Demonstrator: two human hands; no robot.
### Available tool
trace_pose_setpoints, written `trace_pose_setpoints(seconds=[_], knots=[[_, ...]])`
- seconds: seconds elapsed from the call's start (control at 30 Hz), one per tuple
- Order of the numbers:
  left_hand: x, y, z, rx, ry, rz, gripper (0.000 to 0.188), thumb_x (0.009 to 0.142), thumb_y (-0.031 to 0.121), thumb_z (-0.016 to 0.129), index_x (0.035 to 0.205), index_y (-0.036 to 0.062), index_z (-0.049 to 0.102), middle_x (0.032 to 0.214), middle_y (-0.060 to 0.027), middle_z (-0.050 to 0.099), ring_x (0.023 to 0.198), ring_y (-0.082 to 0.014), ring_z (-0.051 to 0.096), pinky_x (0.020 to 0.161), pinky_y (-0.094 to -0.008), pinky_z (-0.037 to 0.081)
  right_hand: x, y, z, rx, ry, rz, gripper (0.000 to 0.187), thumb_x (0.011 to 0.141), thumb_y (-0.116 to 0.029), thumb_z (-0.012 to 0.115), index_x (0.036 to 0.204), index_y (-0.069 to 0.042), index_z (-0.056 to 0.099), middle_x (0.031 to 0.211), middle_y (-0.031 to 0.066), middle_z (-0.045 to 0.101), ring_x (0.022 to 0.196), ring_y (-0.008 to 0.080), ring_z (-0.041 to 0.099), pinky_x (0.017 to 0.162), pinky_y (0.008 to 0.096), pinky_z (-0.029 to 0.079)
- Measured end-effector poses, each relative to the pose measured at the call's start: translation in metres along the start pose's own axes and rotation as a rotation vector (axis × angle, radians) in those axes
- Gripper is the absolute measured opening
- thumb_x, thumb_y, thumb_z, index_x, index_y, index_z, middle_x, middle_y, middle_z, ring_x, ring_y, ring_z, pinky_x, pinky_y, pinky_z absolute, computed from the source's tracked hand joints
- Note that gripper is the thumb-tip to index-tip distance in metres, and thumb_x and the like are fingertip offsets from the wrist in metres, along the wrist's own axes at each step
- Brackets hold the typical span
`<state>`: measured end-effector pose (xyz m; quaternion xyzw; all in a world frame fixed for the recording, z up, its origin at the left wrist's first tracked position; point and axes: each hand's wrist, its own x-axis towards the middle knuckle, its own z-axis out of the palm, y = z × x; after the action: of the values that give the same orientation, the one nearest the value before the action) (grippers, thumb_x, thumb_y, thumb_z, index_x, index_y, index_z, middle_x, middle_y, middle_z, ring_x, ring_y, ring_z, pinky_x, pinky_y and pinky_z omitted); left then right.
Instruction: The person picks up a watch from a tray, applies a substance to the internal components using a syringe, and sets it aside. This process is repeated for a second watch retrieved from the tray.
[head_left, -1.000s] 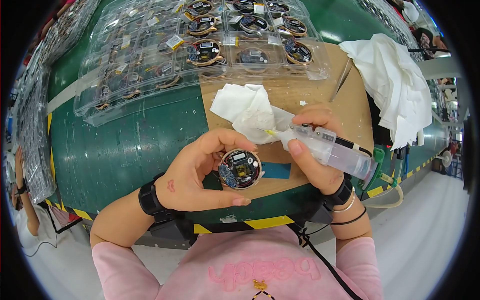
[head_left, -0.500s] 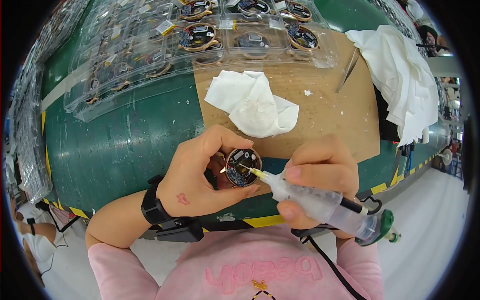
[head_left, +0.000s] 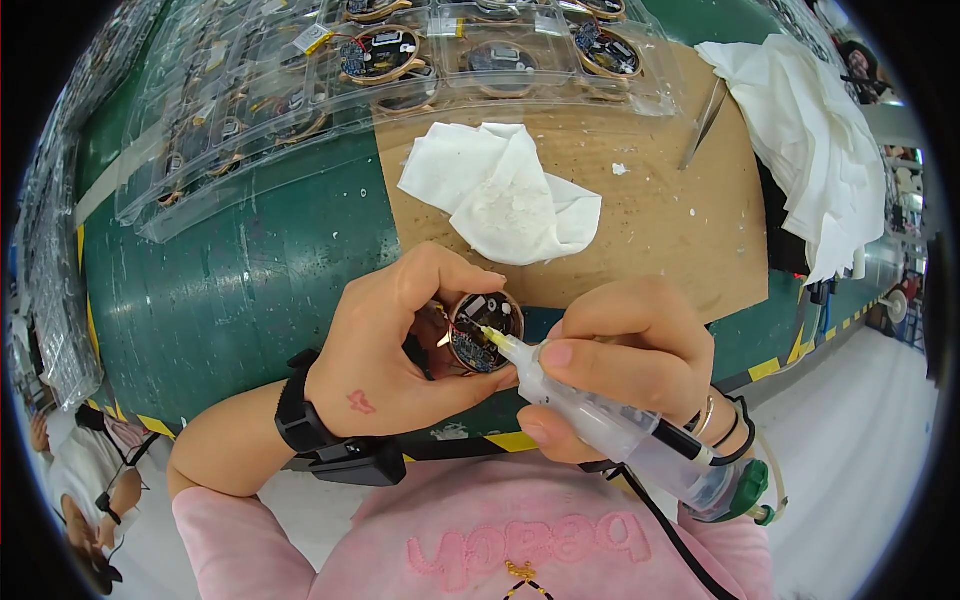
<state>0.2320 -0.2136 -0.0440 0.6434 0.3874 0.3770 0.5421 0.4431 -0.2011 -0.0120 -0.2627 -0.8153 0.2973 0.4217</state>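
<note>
My left hand (head_left: 375, 355) is closed around a round watch case (head_left: 488, 310), its thumb and fingers gripping the rim. The case has a gold-coloured edge, with a dark circuit board facing up and thin wires on its left side. In my right hand (head_left: 640, 350) is a clear dispensing syringe (head_left: 605, 415) with a green cap at its back end and a yellow needle hub. Its needle points down into the left part of the case. Whether the needle touches the board I cannot tell. A crumpled white cloth (head_left: 515, 200) lies just beyond both hands.
Clear plastic trays (head_left: 270, 125) holding several watch cases stand at the back. A brown sheet (head_left: 660, 225) covers part of the green table (head_left: 240, 270). Tweezers (head_left: 703, 125) and a pile of white cloths (head_left: 800, 150) are at the right. Another person (head_left: 85, 470) is at the lower left.
The syringe and my right hand have shifted slightly left, and the syringe's back end has dropped lower. My left hand still holds the watch case in nearly the same place.
</note>
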Motion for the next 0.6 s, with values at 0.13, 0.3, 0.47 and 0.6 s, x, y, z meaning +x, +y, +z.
trace_pose_setpoints(seconds=[0.13,0.3,0.47,0.6], knots=[[0.0009,-0.0010,0.0009,-0.048,-0.008,-0.017,0.052,0.065,0.007,0.082,0.109,0.0066,0.054,0.093,-0.0022,0.065,0.062,-0.0043,0.057,0.051,-0.0184,0.043,-0.0007,-0.0024,-0.0002,0.003,-0.012,0.004,0.040,0.068,-0.018,0.082,0.100,-0.008,0.060,0.089,0.0093,0.057,0.071,0.0187,0.057,0.054,0.0263,0.047],[0.0003,0.0006,-0.0021,-0.002,-0.030,-0.047,0.052,0.065,0.005,0.081,0.110,0.0069,0.054,0.093,-0.0018,0.065,0.064,-0.0044,0.058,0.051,-0.0182,0.043,0.0027,-0.0013,0.0044,0.017,0.057,-0.019,0.028,0.065,-0.006,0.078,0.089,-0.005,0.065,0.085,0.0051,0.057,0.057,0.0141,0.059,0.048,0.0240,0.047],[0.0010,0.0000,-0.0007,-0.051,-0.021,-0.044,0.052,0.065,0.005,0.081,0.110,0.0070,0.054,0.093,-0.0014,0.065,0.065,-0.0045,0.059,0.051,-0.0178,0.044,0.0000,0.0009,0.0056,-0.006,0.074,-0.065,0.026,0.066,-0.007,0.077,0.088,-0.006,0.065,0.084,0.0045,0.058,0.057,0.0128,0.058,0.047,0.0233,0.047],[0.0012,-0.0007,-0.0013,-0.040,-0.021,-0.034,0.053,0.065,0.005,0.081,0.110,0.0070,0.054,0.093,-0.0014,0.065,0.066,-0.0046,0.059,0.051,-0.0177,0.044,-0.0021,0.0021,0.0072,0.000,0.086,-0.070,0.025,0.066,-0.008,0.077,0.088,-0.006,0.065,0.083,0.0044,0.059,0.057,0.0124,0.058,0.047,0.0231,0.047]])
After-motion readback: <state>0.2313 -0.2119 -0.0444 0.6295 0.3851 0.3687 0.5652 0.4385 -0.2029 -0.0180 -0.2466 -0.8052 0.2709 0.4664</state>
